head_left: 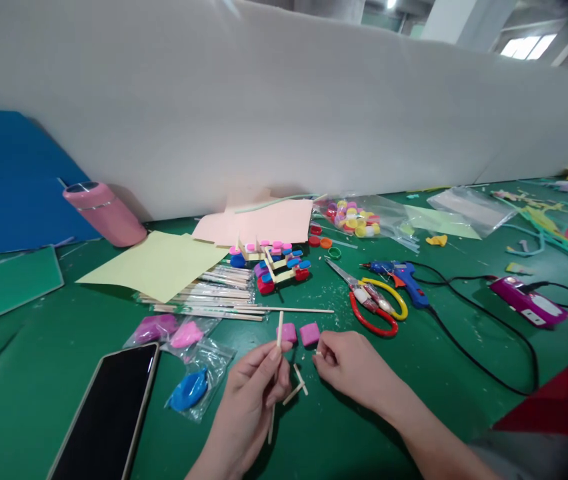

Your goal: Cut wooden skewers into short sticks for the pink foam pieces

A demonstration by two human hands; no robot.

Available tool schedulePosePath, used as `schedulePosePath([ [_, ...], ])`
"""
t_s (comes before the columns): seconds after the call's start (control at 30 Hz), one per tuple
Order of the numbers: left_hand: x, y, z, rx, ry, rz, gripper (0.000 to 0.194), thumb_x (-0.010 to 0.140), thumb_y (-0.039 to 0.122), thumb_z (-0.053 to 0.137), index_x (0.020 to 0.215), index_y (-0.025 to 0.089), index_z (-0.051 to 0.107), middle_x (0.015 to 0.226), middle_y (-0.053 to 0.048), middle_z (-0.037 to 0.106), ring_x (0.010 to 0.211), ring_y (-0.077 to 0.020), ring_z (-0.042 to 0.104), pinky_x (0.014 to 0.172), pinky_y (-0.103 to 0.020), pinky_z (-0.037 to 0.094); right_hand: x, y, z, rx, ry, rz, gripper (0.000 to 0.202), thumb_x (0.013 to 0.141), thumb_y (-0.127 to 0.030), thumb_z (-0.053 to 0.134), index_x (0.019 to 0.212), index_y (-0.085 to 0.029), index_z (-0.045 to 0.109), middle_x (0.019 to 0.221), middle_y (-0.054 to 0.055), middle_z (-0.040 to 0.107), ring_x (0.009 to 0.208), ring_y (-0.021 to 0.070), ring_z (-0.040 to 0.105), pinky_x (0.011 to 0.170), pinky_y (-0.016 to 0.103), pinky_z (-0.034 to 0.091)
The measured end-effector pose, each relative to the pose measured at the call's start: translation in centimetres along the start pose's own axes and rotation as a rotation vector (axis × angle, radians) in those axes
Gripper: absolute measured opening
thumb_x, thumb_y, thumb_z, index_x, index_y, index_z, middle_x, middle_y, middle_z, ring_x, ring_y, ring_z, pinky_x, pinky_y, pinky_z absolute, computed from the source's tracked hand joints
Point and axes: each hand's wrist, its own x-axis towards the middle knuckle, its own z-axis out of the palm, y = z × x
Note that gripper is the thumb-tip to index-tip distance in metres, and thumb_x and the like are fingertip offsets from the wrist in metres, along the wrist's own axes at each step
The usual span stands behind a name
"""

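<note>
My left hand (259, 383) pinches a thin wooden stick (281, 327) upright between thumb and fingers, with its lower end showing below the hand. Just beyond are two pink clay blocks (309, 335), one partly behind the fingers. Close to the right-hand block, my right hand (344, 360) rests on the table with its fingers curled in. A small pale bit shows at its fingertips, too little to name. Between the hands lie short cut stick pieces (300, 380). A long stick (309, 310) lies across the table behind the blocks.
Scissors (371, 303) and a blue glue gun (404, 277) with a black cord lie to the right. Small clay-and-stick models (284, 267) stand behind. Bagged sticks (219, 290), bagged clay (189, 390), a phone (107, 413) and a pink cup (107, 217) are leftward.
</note>
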Motion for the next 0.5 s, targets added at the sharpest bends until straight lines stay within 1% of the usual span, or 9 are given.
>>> schedulePosePath([
  [0.1,-0.1,0.2,0.1,0.067,0.029,0.03,0.017,0.073,0.026,0.062,0.08,0.012,0.067,0.048,0.002,0.051,0.042,-0.0042,0.035,0.043,-0.018,0.026,0.1,-0.3,0.5,-0.04,-0.004,-0.015,0.013,0.069,-0.016,0.052,0.057,-0.018,0.054,0.051,-0.002,0.054,0.047,0.0105,0.045,0.047,0.021,0.026],
  [0.17,-0.2,0.3,0.0,0.106,0.042,0.045,0.018,0.071,0.027,0.063,0.078,0.011,0.068,0.049,0.001,0.054,0.044,-0.0052,0.038,0.044,-0.018,0.027,0.0,-0.3,0.3,-0.046,-0.017,-0.019,0.011,0.07,-0.02,0.054,0.059,-0.019,0.055,0.05,-0.003,0.055,0.045,0.0105,0.045,0.045,0.02,0.026],
  [0.23,-0.3,0.4,0.0,0.129,0.045,0.058,0.018,0.071,0.028,0.064,0.076,0.011,0.068,0.05,0.0,0.055,0.046,-0.0056,0.04,0.044,-0.017,0.028,-0.2,0.1,-0.6,-0.041,-0.02,-0.009,0.011,0.073,-0.026,0.054,0.064,-0.02,0.057,0.05,-0.003,0.055,0.044,0.0108,0.047,0.043,0.02,0.028],
  [0.3,-0.3,0.5,0.0,0.135,0.048,0.08,0.018,0.07,0.029,0.064,0.074,0.012,0.068,0.05,0.0,0.055,0.046,-0.0055,0.039,0.045,-0.017,0.029,-0.3,1.2,-2.4,-0.056,0.023,0.024,0.016,0.079,-0.029,0.047,0.071,-0.02,0.057,0.053,-0.002,0.056,0.047,0.012,0.049,0.044,0.02,0.031],
  [0.33,-0.3,0.5,-0.1,0.135,0.055,0.097,0.018,0.07,0.029,0.064,0.073,0.012,0.068,0.049,0.001,0.055,0.046,-0.0055,0.039,0.045,-0.017,0.029,-0.3,2.0,-3.4,-0.075,0.07,0.054,0.018,0.082,-0.03,0.043,0.079,-0.02,0.057,0.058,0.0,0.058,0.052,0.0132,0.052,0.047,0.021,0.035],
  [0.37,-0.3,0.6,-0.1,0.136,0.065,0.117,0.017,0.07,0.029,0.065,0.072,0.012,0.068,0.049,0.001,0.054,0.046,-0.0055,0.039,0.045,-0.017,0.029,-0.3,2.9,-4.5,-0.161,0.18,0.093,0.018,0.082,-0.03,0.042,0.087,-0.02,0.056,0.067,0.001,0.06,0.059,0.014,0.054,0.053,0.021,0.039],
  [0.4,-0.3,0.7,-0.1,0.141,0.079,0.14,0.017,0.07,0.029,0.065,0.072,0.013,0.068,0.048,0.001,0.054,0.046,-0.0059,0.039,0.045,-0.017,0.029,-0.2,3.9,-5.4,-0.267,0.276,0.126,0.021,0.081,-0.029,0.042,0.095,-0.019,0.055,0.081,0.004,0.061,0.069,0.0153,0.057,0.06,0.023,0.042],
  [0.47,-0.2,0.8,-0.1,0.164,0.112,0.188,0.016,0.07,0.029,0.064,0.072,0.014,0.068,0.049,0.002,0.053,0.048,-0.0067,0.04,0.045,-0.018,0.029,0.1,5.8,-6.8,-0.348,0.313,0.164,0.034,0.076,-0.026,0.048,0.108,-0.015,0.05,0.106,0.011,0.054,0.093,0.0227,0.053,0.074,0.03,0.041],
  [0.5,-0.2,0.8,-0.2,0.185,0.13,0.211,0.016,0.07,0.029,0.064,0.073,0.014,0.068,0.05,0.002,0.053,0.049,-0.0072,0.041,0.045,-0.018,0.029,0.2,6.6,-7.2,-0.376,0.296,0.168,0.039,0.072,-0.023,0.05,0.11,-0.013,0.05,0.11,0.014,0.052,0.1,0.0258,0.049,0.079,0.032,0.039],
])
